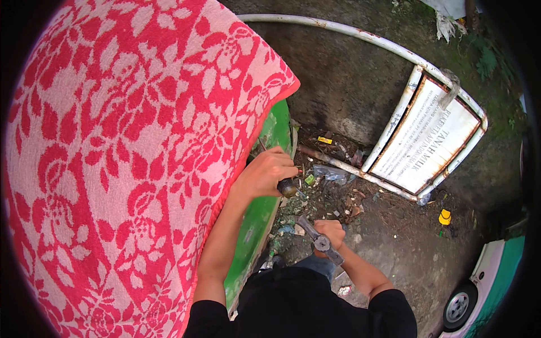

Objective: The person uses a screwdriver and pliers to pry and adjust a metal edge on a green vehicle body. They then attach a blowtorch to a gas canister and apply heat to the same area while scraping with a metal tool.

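Observation:
My left hand (269, 172) grips a narrow metal tool with a dark rounded handle (287, 188), its thin end at a green painted body (245, 236) whose edge shows chipped paint. A red and pink floral cloth (135, 141) lies over the top of that body and covers the left side of the view. Lower and to the right, my right hand (328, 234) is closed on a hammer (321, 243), apart from the green surface, with the hammer's head toward me.
A rusty white tubular frame (355, 35) with a sign board (426, 135) leans by a dark mossy wall (332, 67). Litter, including a yellow plastic piece (444, 216), is scattered on the dirty ground. A white and teal vehicle with a wheel (459, 305) is at lower right.

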